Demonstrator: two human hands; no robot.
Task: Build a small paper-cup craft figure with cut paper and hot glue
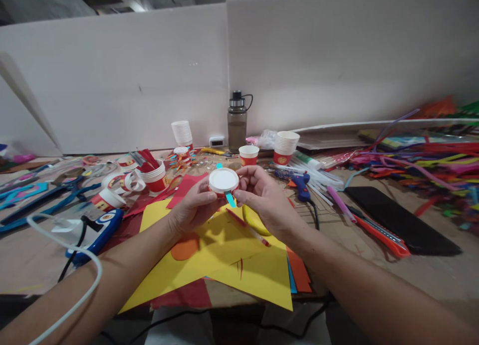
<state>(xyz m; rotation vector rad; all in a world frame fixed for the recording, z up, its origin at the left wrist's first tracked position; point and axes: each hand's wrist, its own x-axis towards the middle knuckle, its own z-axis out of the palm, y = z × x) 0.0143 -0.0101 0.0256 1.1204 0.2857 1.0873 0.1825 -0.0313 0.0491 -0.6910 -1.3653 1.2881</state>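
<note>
Over the yellow paper, an upturned paper cup shows its white base facing up. Blue paper strips stick out from its near and far sides. My left hand grips the cup's left side, thumb in front. On the other side, my right hand has its thumb and fingers closed around the cup's right edge near the front strip. Below my hands lie yellow sheets, an orange paper circle, a red pen and a yellow curved object partly hidden by my right hand.
A water bottle stands at the back beside stacked paper cups. To the right are a hot glue gun, a red utility knife and a black phone-like slab. A blue power strip with a white cable sits left.
</note>
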